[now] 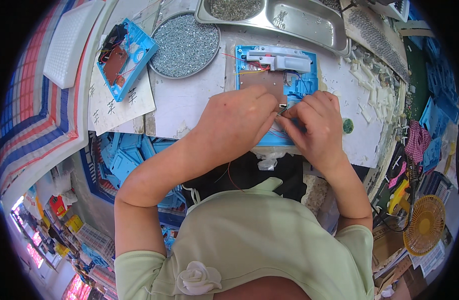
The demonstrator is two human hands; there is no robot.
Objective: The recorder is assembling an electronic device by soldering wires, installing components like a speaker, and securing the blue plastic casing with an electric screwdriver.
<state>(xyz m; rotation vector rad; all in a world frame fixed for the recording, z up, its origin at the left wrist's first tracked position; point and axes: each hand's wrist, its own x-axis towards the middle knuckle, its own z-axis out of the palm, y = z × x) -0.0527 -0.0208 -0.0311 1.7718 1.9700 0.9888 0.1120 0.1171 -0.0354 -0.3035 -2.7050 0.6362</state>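
A blue plastic casing [310, 80] lies open on the table in front of me. It holds a brown circuit board [269, 86], a white plastic mechanism [289, 63], and thin red, yellow and dark wires. My left hand [239, 120] reaches over the casing's lower left, thumb and fingers pinched together. My right hand [317, 125] is closed at the lower right, its fingertips pinching what looks like a thin wire. The fingertips of both hands nearly meet beside a small black-and-white part [283, 105]. What the left fingers grip is hidden.
A round metal tray [218, 42] of small screws stands left of the casing, beside another wired blue casing [144, 52]. Behind is a divided steel tray [309, 22]. White plastic pieces [372, 87] lie at right; blue parts [127, 162] fill a crate below left.
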